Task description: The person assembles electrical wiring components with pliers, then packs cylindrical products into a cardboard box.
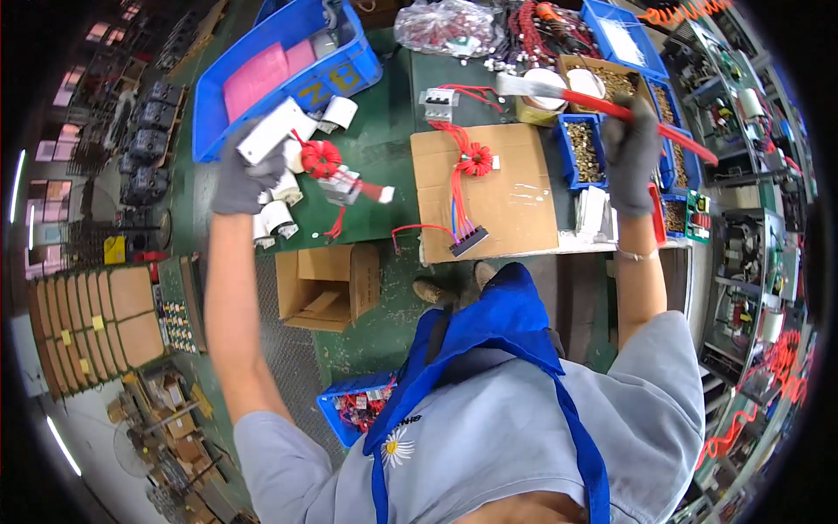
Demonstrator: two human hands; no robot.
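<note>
My left hand (pixel 249 175), in a dark grey glove, is raised over the left of the green bench, closed around a white box-shaped housing (pixel 281 129). Beside it are a red wire coil (pixel 320 159) and a grey switch-like part (pixel 340 186), partly smeared by motion; whether they join the housing I cannot tell. White cylindrical parts (pixel 278 218) lie below that hand. At the right, my gloved right hand (pixel 633 157) grips the red handle of a hammer (pixel 594 103), its metal head pointing left. Between my hands, a wired assembly with a red coil (pixel 476 160) lies on flat cardboard (pixel 519 205).
A blue crate (pixel 292 92) with pink sheets stands at the far left. Blue bins (pixel 580 148) of small brass-coloured parts line the right. Bagged parts (pixel 449 26) and red wires (pixel 541 35) lie at the back. An open carton (pixel 327 284) sits below the bench edge.
</note>
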